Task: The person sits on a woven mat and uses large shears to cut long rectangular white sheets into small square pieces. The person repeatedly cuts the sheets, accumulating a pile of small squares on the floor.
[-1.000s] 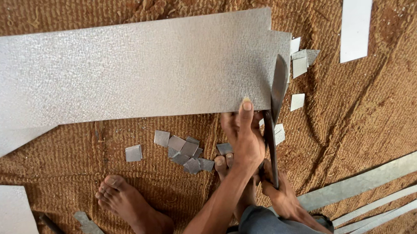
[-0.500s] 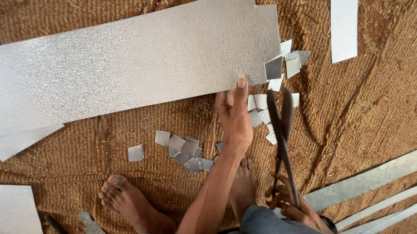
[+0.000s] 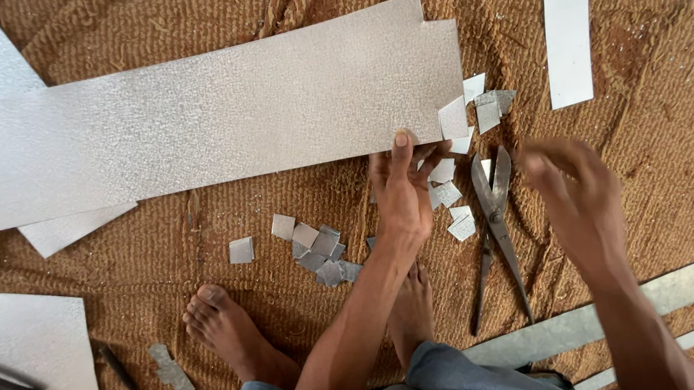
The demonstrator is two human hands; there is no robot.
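Looking down from your head camera, your left hand [image 3: 400,191] pinches the near edge of the sheet [image 3: 220,122], thumb on top and fingers under it. The sheet is long, silvery and pebbled, lying across the brown mat [image 3: 638,166] with a step cut out of its right end. Your right hand [image 3: 579,191] hovers blurred and loosely open, holding nothing, just right of the snips [image 3: 496,225] lying on the mat. Small cut squares [image 3: 318,250] lie scattered near your feet.
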